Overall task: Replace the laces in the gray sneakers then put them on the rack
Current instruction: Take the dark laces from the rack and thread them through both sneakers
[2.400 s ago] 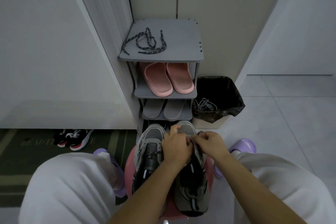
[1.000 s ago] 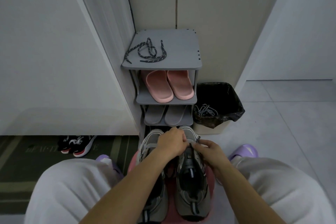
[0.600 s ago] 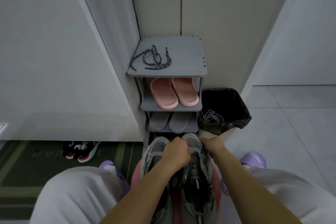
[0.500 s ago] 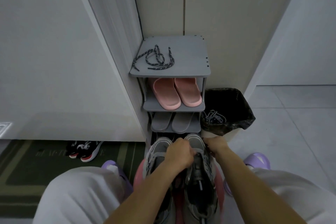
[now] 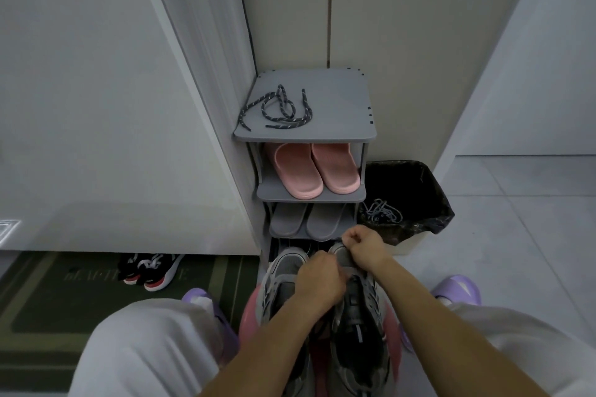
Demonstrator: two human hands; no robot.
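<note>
The right hand is curled tight and pinches a thin dark lace end over the toe of the right gray mesh sneaker. The left hand grips that shoe's top. The left gray mesh sneaker lies beside it. Both sit on a round pink stool. Ahead stands the flat gray shelf rack, with a bumpy speckled rope lace curled on top.

I'm in loose, pale grey trousers and glossy lilac slippers, one on each foot; my forearms are bare.
</note>
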